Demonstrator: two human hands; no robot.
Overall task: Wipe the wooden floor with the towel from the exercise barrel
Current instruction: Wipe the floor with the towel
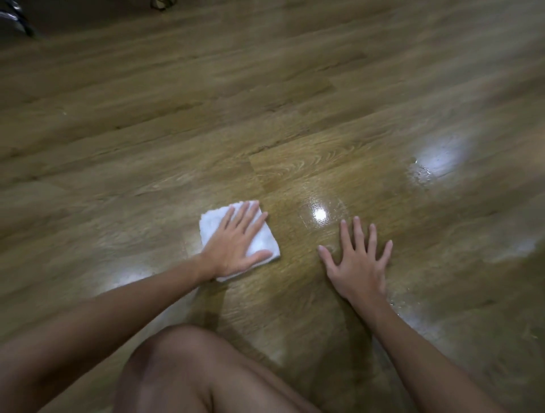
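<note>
A folded white towel [211, 225] lies flat on the wooden floor [295, 118], left of the middle. My left hand [237, 244] presses down on it with straight, spread fingers and covers most of its right half. My right hand [358, 259] rests flat on the bare floor to the towel's right, fingers spread, holding nothing. Wet, shiny patches [424, 174] glisten on the planks at the right.
My bare knee [188, 374] fills the bottom middle of the view. A dark metal object [14, 17] sits at the far top left corner, and another dark item [162, 3] shows at the top edge. Light glare [319, 213] shines between my hands.
</note>
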